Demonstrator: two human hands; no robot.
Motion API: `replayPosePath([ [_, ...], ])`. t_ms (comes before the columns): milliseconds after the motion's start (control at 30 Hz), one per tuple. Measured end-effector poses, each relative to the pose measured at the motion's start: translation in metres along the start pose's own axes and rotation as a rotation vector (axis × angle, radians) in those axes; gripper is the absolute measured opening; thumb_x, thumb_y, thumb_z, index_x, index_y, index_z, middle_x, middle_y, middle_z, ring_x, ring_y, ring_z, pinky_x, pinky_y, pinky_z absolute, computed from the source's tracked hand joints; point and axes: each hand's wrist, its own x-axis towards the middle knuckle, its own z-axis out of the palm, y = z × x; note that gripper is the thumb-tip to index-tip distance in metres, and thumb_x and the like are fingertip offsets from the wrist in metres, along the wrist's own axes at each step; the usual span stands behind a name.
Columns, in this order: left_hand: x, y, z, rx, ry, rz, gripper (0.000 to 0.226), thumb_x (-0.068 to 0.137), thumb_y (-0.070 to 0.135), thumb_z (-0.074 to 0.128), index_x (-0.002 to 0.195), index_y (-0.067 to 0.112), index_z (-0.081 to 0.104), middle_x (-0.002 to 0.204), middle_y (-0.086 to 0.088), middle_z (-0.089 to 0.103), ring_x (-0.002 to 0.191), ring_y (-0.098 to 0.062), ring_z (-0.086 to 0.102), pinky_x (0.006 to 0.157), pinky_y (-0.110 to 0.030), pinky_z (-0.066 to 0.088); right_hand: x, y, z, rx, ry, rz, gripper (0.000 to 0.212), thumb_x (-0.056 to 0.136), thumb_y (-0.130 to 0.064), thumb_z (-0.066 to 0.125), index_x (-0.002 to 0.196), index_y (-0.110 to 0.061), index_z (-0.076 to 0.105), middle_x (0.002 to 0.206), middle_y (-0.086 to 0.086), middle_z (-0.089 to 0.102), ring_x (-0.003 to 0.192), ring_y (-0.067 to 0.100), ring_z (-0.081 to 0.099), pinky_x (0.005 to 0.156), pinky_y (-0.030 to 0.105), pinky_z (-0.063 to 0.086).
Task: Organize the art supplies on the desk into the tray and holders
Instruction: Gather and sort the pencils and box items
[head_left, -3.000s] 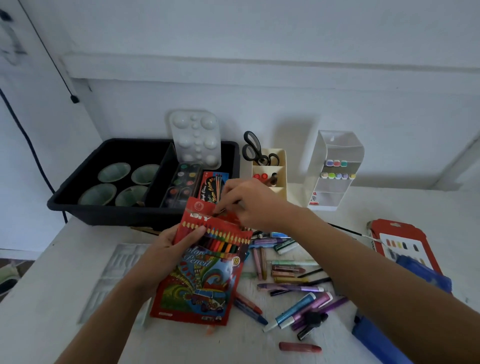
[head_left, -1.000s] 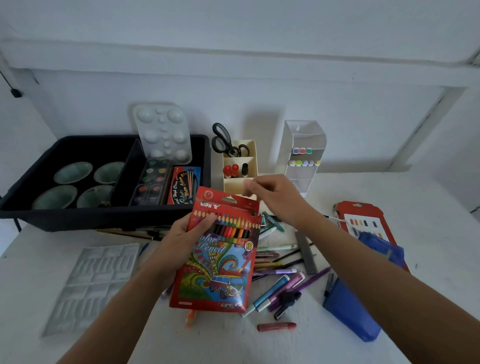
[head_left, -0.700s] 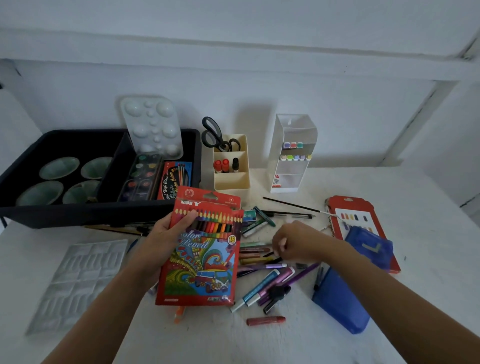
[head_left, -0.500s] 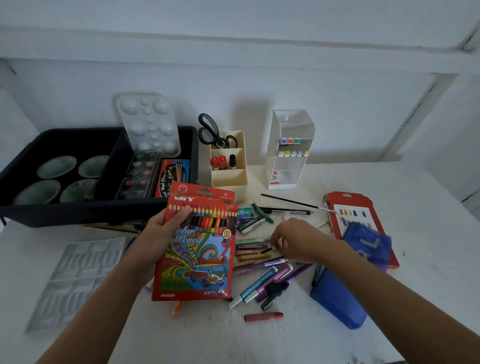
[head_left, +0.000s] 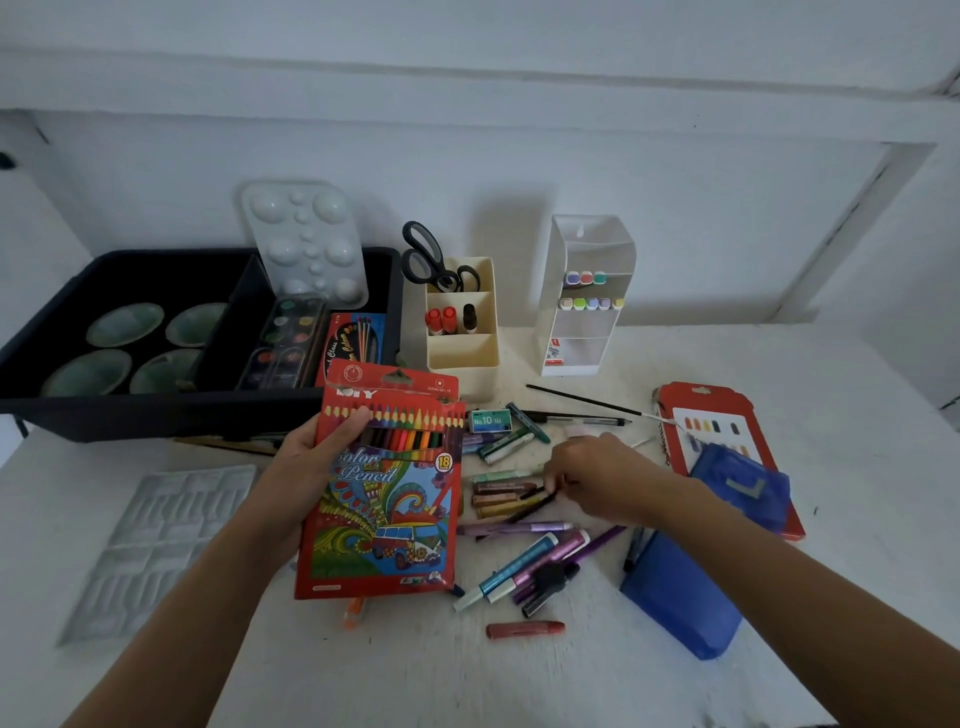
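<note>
- Since a second ago: right hand (head_left: 597, 478) has dropped from the top flap of the pencil box (head_left: 384, 499) to the loose crayons (head_left: 501, 493) on the desk (head_left: 519, 686). Box unchanged in the left hand (head_left: 311, 467).
- Left hand: grips the box by its left edge, thumb across the front window. Box is upright toward the camera, just in front of the black tray (head_left: 156, 415).
- Right hand: fingers curled down onto the upper-right end of a thin dark pencil (head_left: 524, 512). Too dim and blurred to tell whether they already pinch it.
- Key relation: the pencil's long axis runs lower-left to upper-right, and its far end points toward the box. The box's flap end lies up and left of the right hand. Right hand is nearer; left is occupied.
- Judgement: the pencil would have to be lifted, turned and fed in at the flap end.
- Cream holder (head_left: 462, 358) and clear holder (head_left: 582, 338) stand behind the pile, well apart from either hand.
- Hidden: whatever lies under the box (an orange tip shows below it) and under the right palm.
</note>
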Motion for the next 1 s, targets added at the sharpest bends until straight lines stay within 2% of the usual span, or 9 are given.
replayPosePath([
  [100, 0.0, 0.002, -0.003, -0.013, 0.012, 0.005, 0.033, 0.093, 0.038, 0.064, 0.117, 0.016, 0.063, 0.101, -0.014, 0.077, 0.085, -0.032, 0.077, 0.073, -0.043, 0.062, 0.005, 0.003, -0.003, 0.039, 0.075, 0.024, 0.021, 0.095, -0.012, 0.058, 0.108, -0.025, 0.068, 0.106, -0.007, 0.064, 0.1, 0.013, 0.056, 0.093, 0.034, 0.045],
  [233, -0.002, 0.007, -0.009, -0.006, 0.046, 0.029, 0.031, 0.093, 0.038, 0.064, 0.115, 0.015, 0.064, 0.097, -0.014, 0.078, 0.081, -0.032, 0.077, 0.071, -0.042, 0.061, 0.015, -0.001, -0.011, 0.264, 0.172, 0.046, 0.013, 0.097, -0.016, 0.061, 0.108, -0.019, 0.067, 0.105, -0.004, 0.066, 0.097, 0.011, 0.058, 0.087, 0.028, 0.048],
  [333, -0.004, 0.012, -0.015, 0.003, 0.069, 0.046, 0.028, 0.093, 0.038, 0.064, 0.11, 0.015, 0.064, 0.096, -0.016, 0.077, 0.079, -0.033, 0.077, 0.073, -0.044, 0.061, 0.024, -0.012, -0.017, 0.483, 0.233, 0.008, 0.011, 0.098, -0.015, 0.061, 0.106, -0.021, 0.067, 0.102, -0.006, 0.066, 0.093, 0.002, 0.058, 0.077, 0.01, 0.042],
  [433, -0.006, 0.016, -0.021, 0.019, 0.07, 0.048, 0.027, 0.093, 0.037, 0.063, 0.109, 0.015, 0.065, 0.096, -0.017, 0.077, 0.08, -0.035, 0.076, 0.076, -0.046, 0.06, 0.034, -0.031, -0.031, 0.628, 0.284, -0.04, 0.01, 0.099, -0.017, 0.059, 0.105, -0.024, 0.062, 0.098, -0.011, 0.065, 0.091, -0.002, 0.059, 0.073, 0.005, 0.043],
  [567, -0.013, 0.02, -0.027, 0.048, 0.04, 0.033, 0.031, 0.092, 0.037, 0.065, 0.113, 0.014, 0.064, 0.1, -0.019, 0.077, 0.088, -0.039, 0.075, 0.085, -0.053, 0.059, 0.053, -0.062, -0.055, 0.593, 0.405, -0.141, 0.01, 0.103, -0.016, 0.052, 0.109, -0.018, 0.06, 0.097, -0.004, 0.064, 0.086, 0.011, 0.059, 0.072, 0.018, 0.047],
  [667, -0.019, 0.023, -0.032, 0.07, -0.006, 0.024, 0.03, 0.094, 0.033, 0.063, 0.115, 0.011, 0.064, 0.103, -0.019, 0.076, 0.09, -0.039, 0.075, 0.083, -0.05, 0.061, 0.068, -0.083, -0.068, 0.407, 0.478, -0.297, 0.011, 0.102, -0.012, 0.051, 0.099, -0.018, 0.059, 0.088, -0.013, 0.055, 0.081, 0.005, 0.05, 0.071, 0.026, 0.042],
  [733, -0.023, 0.025, -0.035, 0.08, -0.037, 0.018, 0.03, 0.095, 0.032, 0.063, 0.118, 0.012, 0.063, 0.104, -0.018, 0.076, 0.092, -0.038, 0.075, 0.08, -0.048, 0.062, 0.078, -0.093, -0.075, 0.338, 0.489, -0.366, 0.012, 0.101, -0.012, 0.052, 0.101, -0.018, 0.063, 0.092, -0.013, 0.056, 0.086, 0.008, 0.052, 0.077, 0.028, 0.044],
  [867, -0.03, 0.028, -0.042, 0.09, -0.058, 0.004, 0.03, 0.095, 0.034, 0.061, 0.119, 0.017, 0.062, 0.103, -0.015, 0.077, 0.093, -0.035, 0.075, 0.077, -0.044, 0.061, 0.092, -0.108, -0.087, 0.211, 0.48, -0.419, 0.019, 0.1, -0.019, 0.055, 0.109, -0.028, 0.068, 0.099, -0.012, 0.061, 0.092, 0.01, 0.055, 0.089, 0.045, 0.04],
  [1000, -0.034, 0.028, -0.049, 0.056, -0.078, -0.047, 0.034, 0.095, 0.037, 0.061, 0.119, 0.014, 0.062, 0.104, -0.018, 0.076, 0.094, -0.037, 0.075, 0.083, -0.046, 0.059, 0.1, -0.124, -0.098, 0.181, 0.525, -0.418, 0.023, 0.1, -0.015, 0.052, 0.111, -0.029, 0.067, 0.099, -0.012, 0.057, 0.091, 0.006, 0.048, 0.091, 0.045, 0.037],
])
